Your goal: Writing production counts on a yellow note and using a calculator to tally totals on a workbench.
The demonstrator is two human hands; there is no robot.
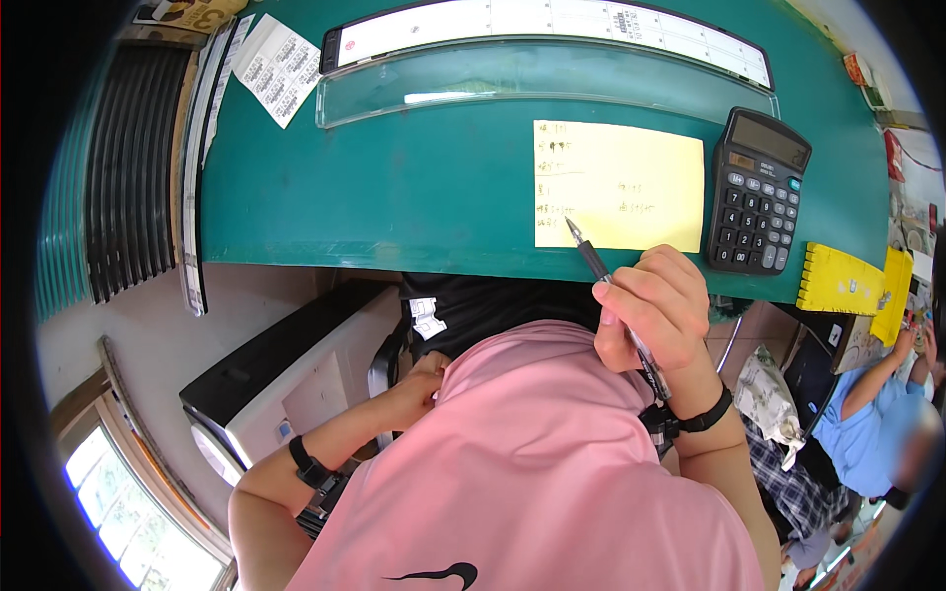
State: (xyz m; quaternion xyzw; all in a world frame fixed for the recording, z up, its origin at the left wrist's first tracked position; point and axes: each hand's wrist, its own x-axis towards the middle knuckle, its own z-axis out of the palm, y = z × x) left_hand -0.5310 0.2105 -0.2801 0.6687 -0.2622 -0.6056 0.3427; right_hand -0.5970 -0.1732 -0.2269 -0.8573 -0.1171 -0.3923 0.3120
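My right hand (662,313) is closed around a black pen (588,254) with a clear, pointed tip end. The pen slants up and left, and its tip is over the lower left part of a yellow sheet of paper (675,177) with short handwritten lines. Whether the tip touches the paper I cannot tell. My left hand (424,382) is down at my waist, its fingers curled at the edge of my pink shirt (532,414) and partly hidden by it. Just right of the paper lies a black desk calculator (757,192).
The green tabletop (374,197) carries a long clear plastic case (542,84) and a white label sheet (279,71) at the back. Black ribbed panels (138,167) stand at the left. Yellow plastic pieces (838,281) sit at the right corner. A person in blue (867,433) is farther right.
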